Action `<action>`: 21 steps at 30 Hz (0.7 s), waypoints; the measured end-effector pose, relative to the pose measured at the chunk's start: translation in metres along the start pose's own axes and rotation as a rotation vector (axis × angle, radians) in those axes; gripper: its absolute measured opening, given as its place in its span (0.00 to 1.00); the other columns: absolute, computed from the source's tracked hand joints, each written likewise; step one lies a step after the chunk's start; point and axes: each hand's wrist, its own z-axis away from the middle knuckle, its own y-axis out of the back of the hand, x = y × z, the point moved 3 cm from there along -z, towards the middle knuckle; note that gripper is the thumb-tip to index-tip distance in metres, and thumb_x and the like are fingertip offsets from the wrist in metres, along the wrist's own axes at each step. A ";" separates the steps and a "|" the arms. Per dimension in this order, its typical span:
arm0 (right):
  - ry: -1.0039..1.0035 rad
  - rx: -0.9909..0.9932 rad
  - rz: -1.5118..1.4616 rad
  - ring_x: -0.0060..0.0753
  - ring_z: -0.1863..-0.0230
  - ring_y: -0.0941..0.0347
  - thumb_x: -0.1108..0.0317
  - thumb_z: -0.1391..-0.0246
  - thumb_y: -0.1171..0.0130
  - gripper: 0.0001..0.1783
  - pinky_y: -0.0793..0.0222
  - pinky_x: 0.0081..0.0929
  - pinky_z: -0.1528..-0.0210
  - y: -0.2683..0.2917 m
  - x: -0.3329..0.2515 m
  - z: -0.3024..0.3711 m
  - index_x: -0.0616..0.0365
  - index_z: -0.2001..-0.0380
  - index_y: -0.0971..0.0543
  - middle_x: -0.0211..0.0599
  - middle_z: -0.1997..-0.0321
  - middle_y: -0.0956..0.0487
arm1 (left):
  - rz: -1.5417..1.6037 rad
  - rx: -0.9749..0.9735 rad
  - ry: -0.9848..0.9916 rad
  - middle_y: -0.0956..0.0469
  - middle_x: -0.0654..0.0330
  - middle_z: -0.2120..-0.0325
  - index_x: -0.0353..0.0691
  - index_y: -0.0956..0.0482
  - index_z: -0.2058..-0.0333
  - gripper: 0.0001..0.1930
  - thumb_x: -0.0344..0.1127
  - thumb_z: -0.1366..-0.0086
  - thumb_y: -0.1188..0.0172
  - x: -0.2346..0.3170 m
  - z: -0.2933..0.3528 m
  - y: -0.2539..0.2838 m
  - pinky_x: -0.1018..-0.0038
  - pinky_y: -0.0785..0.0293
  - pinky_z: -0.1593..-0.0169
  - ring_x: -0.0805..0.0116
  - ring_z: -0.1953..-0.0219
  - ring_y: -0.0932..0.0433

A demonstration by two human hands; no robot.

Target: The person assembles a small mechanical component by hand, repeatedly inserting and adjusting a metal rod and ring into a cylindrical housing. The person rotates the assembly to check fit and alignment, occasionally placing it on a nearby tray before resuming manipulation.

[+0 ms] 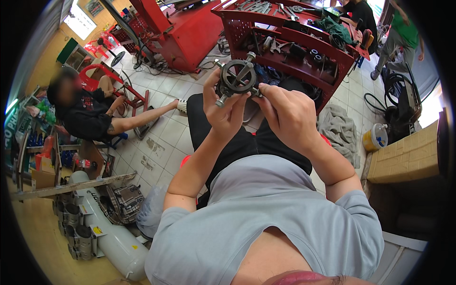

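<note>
A round dark metal ring with bolts (231,76) is held up in front of me over my lap. Several bolts stick out around its rim, and a lighter metal piece crosses its middle. My left hand (224,113) supports it from the left and below, fingers curled about the rim and one finger raised along its side. On the opposite side, my right hand (290,111) pinches a bolt end at the lower right of the ring between thumb and fingers. Parts of the ring's lower edge are hidden by my fingers.
Ahead stands a red tool cart (285,66) with wrenches on top and parts on its shelf. A red machine (190,38) is beyond. A seated person (90,107) is at left. Right lie a grey cloth (338,130) and a yellow-and-white bucket (375,137).
</note>
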 end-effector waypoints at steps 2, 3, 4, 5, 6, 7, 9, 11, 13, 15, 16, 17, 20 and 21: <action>-0.009 -0.005 -0.002 0.34 0.84 0.32 0.68 0.51 0.38 0.09 0.40 0.30 0.81 0.000 0.000 0.000 0.53 0.72 0.30 0.30 0.84 0.32 | -0.027 -0.010 -0.019 0.31 0.40 0.48 0.42 0.16 0.72 0.06 0.25 0.50 0.31 -0.001 0.000 0.001 0.65 0.28 0.51 0.47 0.51 0.25; -0.018 -0.011 -0.009 0.34 0.84 0.32 0.68 0.50 0.39 0.09 0.41 0.30 0.81 0.000 0.000 0.000 0.53 0.72 0.30 0.30 0.84 0.32 | -0.027 -0.006 -0.026 0.31 0.40 0.48 0.42 0.16 0.72 0.06 0.25 0.50 0.31 -0.001 0.000 0.001 0.65 0.28 0.51 0.47 0.51 0.25; -0.027 -0.018 -0.016 0.34 0.84 0.32 0.68 0.50 0.39 0.09 0.41 0.30 0.81 0.000 0.000 0.000 0.53 0.72 0.30 0.30 0.84 0.32 | -0.026 -0.003 -0.032 0.31 0.40 0.48 0.42 0.16 0.72 0.06 0.25 0.50 0.31 -0.001 0.000 0.000 0.65 0.28 0.51 0.47 0.51 0.25; -0.030 -0.026 -0.013 0.34 0.84 0.32 0.68 0.50 0.39 0.09 0.41 0.30 0.81 0.000 -0.001 -0.001 0.53 0.73 0.31 0.30 0.84 0.32 | -0.027 0.001 -0.041 0.31 0.40 0.49 0.42 0.16 0.72 0.06 0.25 0.50 0.31 -0.001 0.000 0.000 0.65 0.28 0.51 0.47 0.51 0.25; -0.033 -0.034 -0.010 0.34 0.84 0.31 0.67 0.49 0.39 0.09 0.41 0.30 0.81 0.001 -0.001 -0.001 0.53 0.73 0.31 0.30 0.84 0.32 | -0.028 0.002 -0.040 0.31 0.40 0.49 0.42 0.16 0.72 0.06 0.26 0.51 0.31 -0.001 0.000 0.000 0.66 0.28 0.51 0.47 0.51 0.25; -0.037 -0.042 -0.008 0.34 0.84 0.31 0.67 0.49 0.39 0.10 0.41 0.30 0.81 0.002 -0.002 -0.002 0.53 0.73 0.31 0.30 0.84 0.32 | -0.029 0.002 -0.039 0.31 0.40 0.49 0.42 0.16 0.73 0.06 0.26 0.51 0.30 -0.001 0.000 0.000 0.66 0.29 0.51 0.47 0.51 0.25; -0.057 -0.082 -0.002 0.36 0.83 0.30 0.66 0.48 0.39 0.08 0.40 0.31 0.80 0.002 -0.003 -0.001 0.56 0.68 0.27 0.33 0.84 0.28 | -0.031 0.000 -0.037 0.31 0.40 0.49 0.42 0.16 0.73 0.06 0.26 0.51 0.30 -0.001 0.001 0.000 0.66 0.29 0.52 0.47 0.51 0.26; -0.064 -0.108 -0.001 0.37 0.83 0.30 0.66 0.48 0.39 0.09 0.39 0.31 0.80 0.003 -0.003 -0.001 0.58 0.66 0.25 0.35 0.83 0.26 | -0.033 -0.004 -0.036 0.31 0.40 0.49 0.41 0.16 0.73 0.06 0.26 0.51 0.30 -0.002 0.001 -0.001 0.67 0.29 0.52 0.47 0.51 0.25; -0.056 -0.121 -0.004 0.38 0.84 0.30 0.67 0.48 0.38 0.09 0.39 0.31 0.80 0.004 -0.004 -0.001 0.58 0.66 0.25 0.35 0.83 0.26 | -0.031 -0.012 -0.026 0.31 0.40 0.49 0.41 0.16 0.73 0.06 0.26 0.51 0.30 -0.002 0.003 0.000 0.67 0.28 0.52 0.48 0.51 0.25; -0.050 -0.117 -0.010 0.38 0.83 0.31 0.68 0.49 0.38 0.09 0.39 0.31 0.79 0.004 -0.004 -0.001 0.58 0.65 0.25 0.35 0.82 0.25 | -0.027 -0.012 -0.029 0.31 0.40 0.49 0.41 0.16 0.73 0.06 0.26 0.51 0.31 -0.003 0.002 -0.001 0.68 0.28 0.52 0.48 0.51 0.25; -0.047 -0.116 -0.013 0.38 0.83 0.31 0.68 0.49 0.38 0.09 0.39 0.31 0.79 0.004 -0.004 -0.001 0.58 0.65 0.24 0.35 0.82 0.25 | -0.023 -0.010 -0.033 0.31 0.40 0.49 0.41 0.16 0.73 0.06 0.26 0.51 0.31 -0.002 0.001 -0.001 0.68 0.28 0.52 0.48 0.51 0.25; -0.040 -0.088 -0.008 0.37 0.84 0.31 0.68 0.50 0.38 0.09 0.39 0.31 0.80 0.003 -0.004 -0.001 0.56 0.68 0.27 0.34 0.83 0.28 | -0.019 -0.007 -0.036 0.31 0.41 0.48 0.41 0.16 0.73 0.05 0.25 0.51 0.31 -0.002 0.000 -0.001 0.68 0.28 0.52 0.49 0.51 0.25; -0.025 -0.035 0.010 0.34 0.84 0.31 0.67 0.51 0.38 0.11 0.40 0.29 0.81 0.002 -0.005 -0.002 0.53 0.74 0.32 0.30 0.85 0.32 | -0.015 0.000 -0.032 0.32 0.41 0.48 0.41 0.16 0.73 0.05 0.25 0.50 0.31 0.000 -0.001 0.000 0.68 0.28 0.53 0.49 0.51 0.25; -0.025 -0.037 0.017 0.34 0.84 0.31 0.68 0.51 0.38 0.11 0.40 0.29 0.81 0.002 -0.004 -0.002 0.53 0.74 0.32 0.30 0.85 0.32 | -0.021 -0.001 -0.037 0.32 0.41 0.48 0.41 0.16 0.72 0.06 0.25 0.50 0.31 0.001 -0.001 0.000 0.68 0.28 0.53 0.49 0.51 0.25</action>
